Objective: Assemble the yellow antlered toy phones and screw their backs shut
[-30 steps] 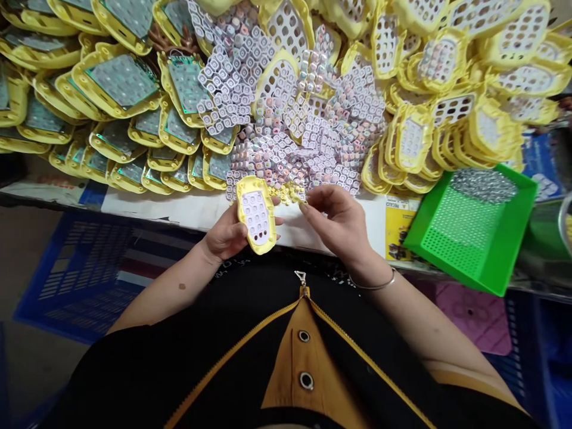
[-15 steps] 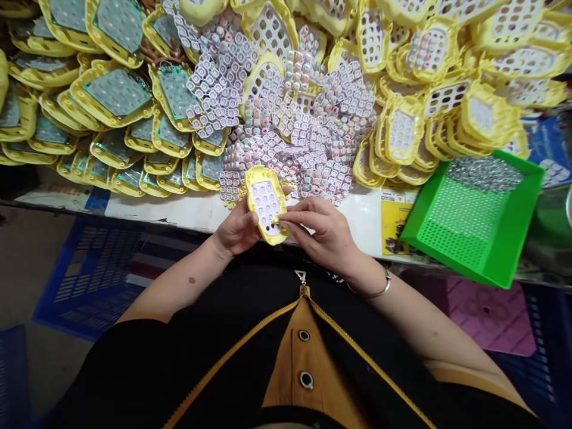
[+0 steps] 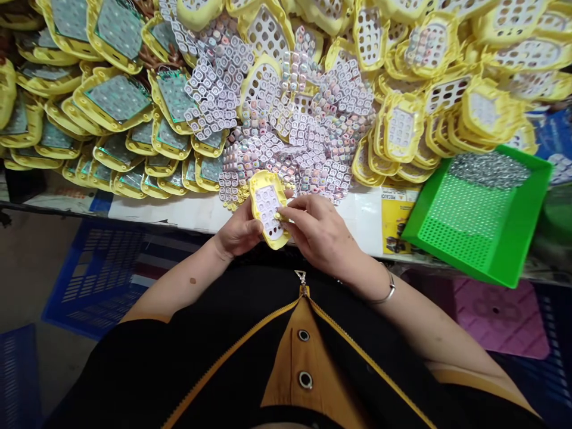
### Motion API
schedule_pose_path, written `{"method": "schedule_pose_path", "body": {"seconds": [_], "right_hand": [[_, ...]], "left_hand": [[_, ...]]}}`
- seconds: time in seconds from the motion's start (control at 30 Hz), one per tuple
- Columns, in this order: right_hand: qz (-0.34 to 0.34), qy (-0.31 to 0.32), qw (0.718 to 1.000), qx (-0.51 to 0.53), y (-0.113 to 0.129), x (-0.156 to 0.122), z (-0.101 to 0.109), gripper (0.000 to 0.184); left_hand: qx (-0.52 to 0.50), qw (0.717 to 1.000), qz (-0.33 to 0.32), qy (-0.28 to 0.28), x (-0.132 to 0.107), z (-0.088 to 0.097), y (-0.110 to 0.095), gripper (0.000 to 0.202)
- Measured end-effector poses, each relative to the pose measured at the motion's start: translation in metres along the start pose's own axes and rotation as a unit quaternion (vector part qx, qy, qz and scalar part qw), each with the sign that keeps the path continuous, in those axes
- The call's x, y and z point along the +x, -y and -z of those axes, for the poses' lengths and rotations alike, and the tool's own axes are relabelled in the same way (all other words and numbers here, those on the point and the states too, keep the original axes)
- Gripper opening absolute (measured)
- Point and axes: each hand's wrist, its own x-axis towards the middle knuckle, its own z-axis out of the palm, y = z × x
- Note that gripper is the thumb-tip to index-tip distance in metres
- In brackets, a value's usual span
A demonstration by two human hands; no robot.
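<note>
Both forearms bent in toward the middle, wrists close together just above the black garment's zip. Left hand [image 3: 239, 229] curled round the lower left edge of a yellow keypad shell [image 3: 269, 208], thumb on its rim, gripping it tilted with the white button face up. Right hand [image 3: 319, 232] arched over from the right, palm down, thumb and forefinger pinched on a small yellow piece [image 3: 277, 216] pressed against the shell's right edge; a thin bangle [image 3: 388, 293] on that wrist. Shell thus held between the two hands, touching both, slightly nearer the left. Just beyond the fingertips, at the bench edge [image 3: 179, 211], a loose heap of white button mats [image 3: 286, 128] spread out past the shell. Farther left of the left hand, overlapping rows of yellow shells with grey circuit boards [image 3: 118, 98]. Farther right of the right hand, stacked empty yellow fronts with cut-out holes [image 3: 451, 95], and near them, well apart from the hand, a green perforated tray [image 3: 480, 217] with a pile of small metal screws [image 3: 489, 170] at its far end. Below the bench to the left, a blue crate [image 3: 89, 280].
</note>
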Motion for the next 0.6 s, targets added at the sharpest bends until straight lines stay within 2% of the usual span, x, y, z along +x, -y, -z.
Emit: {"method": "schedule_pose_path", "body": {"seconds": [0.1, 0.2, 0.4, 0.6], "right_hand": [[0.018, 0.001, 1.000, -0.019, 0.0000, -0.0015, -0.0007, 0.016], [0.024, -0.035, 0.999, 0.025, -0.0011, -0.0030, -0.0008, 0.016], [-0.021, -0.074, 0.991, 0.106, -0.0032, -0.0059, 0.0016, 0.011], [0.039, -0.057, 0.992, 0.102, -0.0023, -0.0059, 0.0029, 0.017]], "left_hand": [[-0.009, 1.000, -0.004, -0.007, 0.0004, 0.0016, 0.0024, 0.087], [-0.019, 1.000, -0.007, -0.012, 0.0003, 0.0021, 0.0046, 0.089], [-0.022, 1.000, 0.006, -0.021, -0.0010, 0.0012, 0.0059, 0.093], [-0.013, 1.000, -0.001, -0.026, -0.0004, -0.0035, 0.0031, 0.090]]}}
